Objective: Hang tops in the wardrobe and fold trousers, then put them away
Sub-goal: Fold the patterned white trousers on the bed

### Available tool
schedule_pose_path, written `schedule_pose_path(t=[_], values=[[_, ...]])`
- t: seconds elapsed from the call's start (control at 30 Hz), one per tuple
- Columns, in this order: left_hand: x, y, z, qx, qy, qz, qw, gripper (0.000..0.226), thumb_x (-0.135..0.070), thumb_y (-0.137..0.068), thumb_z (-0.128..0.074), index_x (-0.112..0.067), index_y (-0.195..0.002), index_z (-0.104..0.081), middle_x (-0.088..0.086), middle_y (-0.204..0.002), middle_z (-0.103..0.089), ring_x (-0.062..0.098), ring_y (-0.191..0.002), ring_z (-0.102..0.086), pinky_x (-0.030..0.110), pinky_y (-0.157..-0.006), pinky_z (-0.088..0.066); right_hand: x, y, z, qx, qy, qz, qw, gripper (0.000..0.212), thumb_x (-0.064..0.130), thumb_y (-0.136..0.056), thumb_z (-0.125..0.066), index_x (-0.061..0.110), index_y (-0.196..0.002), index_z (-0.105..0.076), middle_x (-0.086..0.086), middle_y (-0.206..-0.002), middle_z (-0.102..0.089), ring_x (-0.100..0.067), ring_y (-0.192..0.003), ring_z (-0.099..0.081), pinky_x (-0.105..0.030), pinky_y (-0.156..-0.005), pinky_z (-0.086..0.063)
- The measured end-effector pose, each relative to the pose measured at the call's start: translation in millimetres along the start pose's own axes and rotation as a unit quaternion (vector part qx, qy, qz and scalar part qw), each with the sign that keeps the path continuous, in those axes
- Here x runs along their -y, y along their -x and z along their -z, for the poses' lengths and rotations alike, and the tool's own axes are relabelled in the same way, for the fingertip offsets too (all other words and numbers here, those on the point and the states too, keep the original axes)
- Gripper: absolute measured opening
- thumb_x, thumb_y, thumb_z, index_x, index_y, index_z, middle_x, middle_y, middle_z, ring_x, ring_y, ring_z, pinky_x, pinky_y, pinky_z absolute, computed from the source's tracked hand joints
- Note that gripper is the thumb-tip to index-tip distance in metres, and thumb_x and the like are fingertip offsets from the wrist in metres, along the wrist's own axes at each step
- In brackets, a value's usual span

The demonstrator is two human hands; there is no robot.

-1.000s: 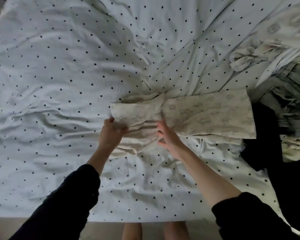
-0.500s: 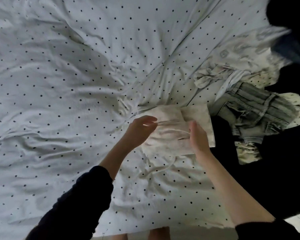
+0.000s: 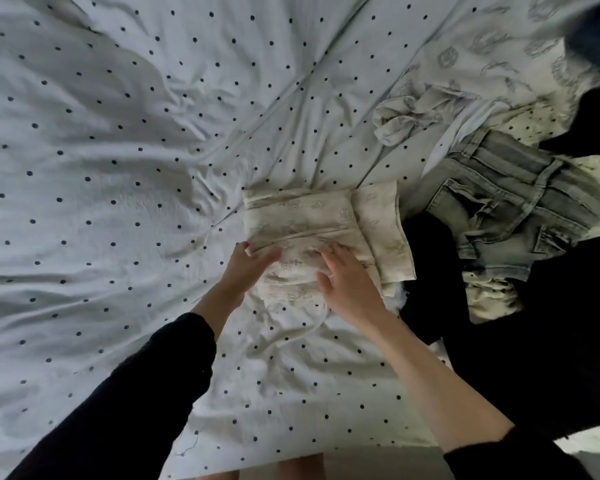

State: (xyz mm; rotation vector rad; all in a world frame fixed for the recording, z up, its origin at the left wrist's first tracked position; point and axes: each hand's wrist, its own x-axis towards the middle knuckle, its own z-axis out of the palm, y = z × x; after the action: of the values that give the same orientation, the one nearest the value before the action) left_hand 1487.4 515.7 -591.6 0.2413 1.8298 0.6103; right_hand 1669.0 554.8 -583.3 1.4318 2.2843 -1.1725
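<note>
Since half a second ago both hands have come down from lifting the last fold and now lie on top of the cream printed trousers (image 3: 312,230), which have become a compact folded bundle on the dotted bedsheet (image 3: 118,168) near the middle of the view. Left hand (image 3: 250,268) rests at the bundle's 8 o'clock edge with fingers straight and relaxed, pressing the cloth; right hand (image 3: 347,282) lies flat at its 5 o'clock corner, fingers spread, gripping nothing. One narrower layer sticks out at the bundle's 3 o'clock side, so the fold looks nearly finished but wants squaring. Toward 2 o'clock a pile remains: faded denim jeans (image 3: 513,209), a pale patterned garment (image 3: 458,77) and black clothing (image 3: 551,306), none folded or hung. By my reading, most of the task lies ahead, including putting this pair away.
</note>
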Motion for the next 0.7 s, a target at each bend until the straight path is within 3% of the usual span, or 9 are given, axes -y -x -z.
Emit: schedule_pose_path(t=[0.07, 0.17, 0.23, 0.3, 0.4, 0.47, 0.5, 0.6, 0.7], values=[[-7.1, -1.6, -5.6, -0.030, -0.009, -0.026, 0.999, 0.023, -0.013, -0.078, -0.074, -0.008, -0.099, -0.066, 0.004, -0.089, -0.069, 0.016, -0.082, -0.061, 0.010, -0.049, -0.044, -3.3, 5.7, 2.4, 0.003, -0.061, -0.006, 0.998, 0.051, 0.031, -0.102, -0.035, 0.016, -0.149, -0.022, -0.001, -0.158, -0.016, -0.014, -0.145, -0.011, -0.027, -0.116, -0.009], [-27.6, 7.1, -5.9, -0.057, -0.022, -0.036, 0.998, 0.044, -0.009, -0.073, -0.076, -0.001, -0.112, -0.058, 0.013, -0.106, -0.066, 0.022, -0.088, -0.067, 0.027, -0.068, -0.057, -2.7, 14.8, 14.4, 0.011, -0.255, -0.056, 0.965, 0.052, 0.041, -0.101, -0.034, 0.020, -0.148, -0.028, 0.006, -0.155, -0.025, -0.008, -0.141, -0.023, -0.027, -0.115, -0.021], [-45.8, 24.2, -7.0, -0.092, -0.098, -0.088, 0.987, 0.052, -0.015, -0.073, -0.074, -0.007, -0.119, -0.050, 0.008, -0.107, -0.064, 0.025, -0.095, -0.064, 0.040, -0.081, -0.056, 1.4, 18.8, 25.7, 0.022, -0.339, -0.092, 0.936, 0.052, 0.045, -0.100, -0.033, 0.021, -0.146, -0.033, 0.008, -0.150, -0.035, -0.006, -0.136, -0.033, -0.023, -0.109, -0.027], [-68.2, 46.0, -10.5, -0.102, -0.167, -0.157, 0.968, 0.056, -0.022, -0.077, -0.070, -0.015, -0.126, -0.044, 0.004, -0.105, -0.062, 0.022, -0.094, -0.062, 0.040, -0.084, -0.053, 6.4, 18.8, 38.5, 0.013, -0.436, -0.139, 0.889, 0.047, 0.047, -0.100, -0.031, 0.022, -0.135, -0.049, 0.010, -0.129, -0.056, -0.006, -0.121, -0.050, -0.023, -0.102, -0.038], [-94.3, 70.1, -26.7, 0.023, -0.163, -0.242, 0.956, 0.061, -0.032, -0.087, -0.064, -0.020, -0.140, -0.036, 0.001, -0.112, -0.060, 0.015, -0.097, -0.060, 0.031, -0.085, -0.050, 3.0, 21.8, 62.5, -0.065, -0.570, -0.205, 0.793, 0.039, 0.049, -0.099, -0.029, 0.031, -0.108, -0.062, 0.017, -0.091, -0.068, 0.002, -0.085, -0.065, -0.020, -0.074, -0.048], [-103.4, 75.8, -47.0, 0.152, -0.152, -0.247, 0.945, 0.053, -0.024, -0.096, -0.052, -0.017, -0.144, -0.033, 0.003, -0.122, -0.057, 0.013, -0.103, -0.056, 0.031, -0.093, -0.049, -9.1, 26.6, 79.9, -0.158, -0.624, -0.239, 0.727, 0.041, 0.045, -0.101, -0.027, 0.024, -0.116, -0.059, 0.013, -0.096, -0.067, 0.003, -0.082, -0.064, -0.020, -0.073, -0.048], [-103.4, 76.6, -57.3, 0.191, -0.148, -0.247, 0.939, 0.047, -0.018, -0.098, -0.047, -0.015, -0.144, -0.034, 0.002, -0.124, -0.057, 0.013, -0.106, -0.055, 0.032, -0.098, -0.046, -16.7, 29.8, 86.6, -0.205, -0.612, -0.253, 0.721, 0.042, 0.043, -0.101, -0.028, 0.021, -0.125, -0.055, 0.009, -0.107, -0.065, 0.001, -0.090, -0.062, -0.024, -0.081, -0.047], [-89.3, 65.4, -74.9, 0.174, -0.201, -0.282, 0.922, 0.042, -0.010, -0.099, -0.040, -0.013, -0.141, -0.039, 0.002, -0.135, -0.053, 0.013, -0.125, -0.048, 0.025, -0.107, -0.034, -36.8, 39.3, 98.5, -0.297, -0.416, -0.257, 0.820, 0.044, 0.038, -0.100, -0.036, 0.017, -0.138, -0.044, 0.001, -0.141, -0.047, -0.013, -0.125, -0.046, -0.033, -0.107, -0.035], [-59.9, 46.4, -73.1, 0.110, -0.317, -0.295, 0.895, 0.047, -0.013, -0.099, -0.043, -0.017, -0.145, -0.034, 0.001, -0.147, -0.039, 0.015, -0.136, -0.035, 0.022, -0.109, -0.023, -39.9, 41.6, 99.2, -0.335, -0.126, -0.114, 0.927, 0.041, 0.024, -0.099, -0.044, 0.007, -0.136, -0.046, -0.011, -0.141, -0.046, -0.024, -0.134, -0.038, -0.039, -0.113, -0.029]])
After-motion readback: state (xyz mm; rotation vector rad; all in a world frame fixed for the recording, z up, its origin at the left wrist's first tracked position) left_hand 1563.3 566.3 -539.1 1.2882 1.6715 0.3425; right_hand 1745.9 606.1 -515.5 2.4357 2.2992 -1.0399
